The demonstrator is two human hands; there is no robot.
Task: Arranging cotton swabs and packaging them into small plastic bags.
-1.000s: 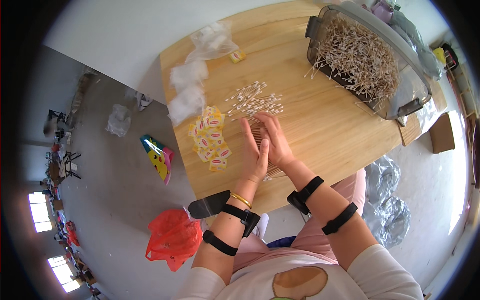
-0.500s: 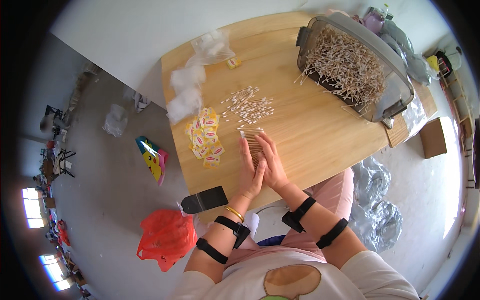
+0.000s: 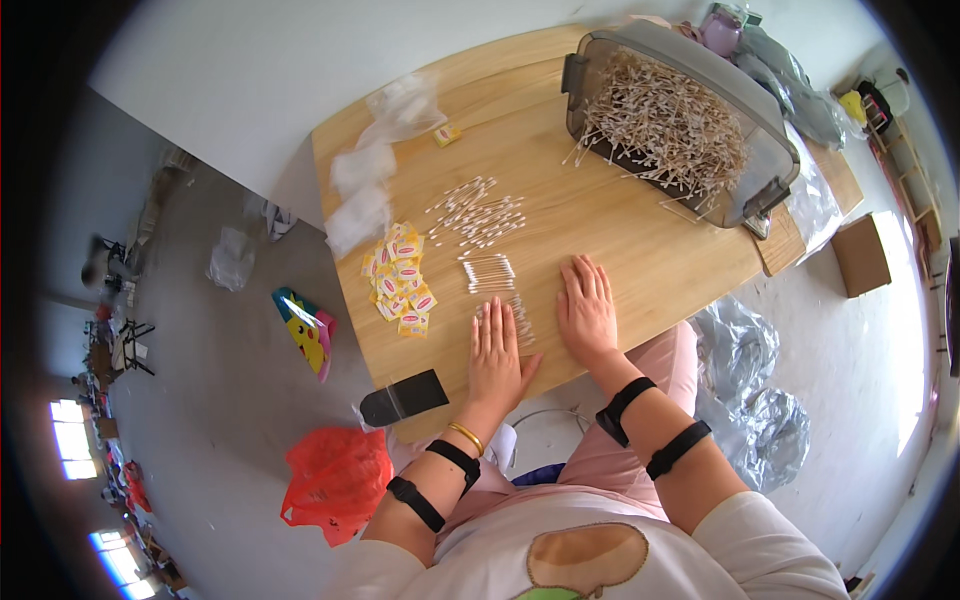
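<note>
Both hands, pressed together over the cotton swabs [image 3: 518, 318] a moment ago, now lie apart. The left hand [image 3: 497, 357] and right hand [image 3: 586, 310] rest open and flat on the desk [image 3: 640, 250], the small swab bundle released between them.

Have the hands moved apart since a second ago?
Yes. The left hand and right hand, earlier pressed together, now lie flat and apart, flanking the swab bundle on the table.

Bright even daylight; sharp centre; fisheye-bent, dark-vignetted rim
</note>
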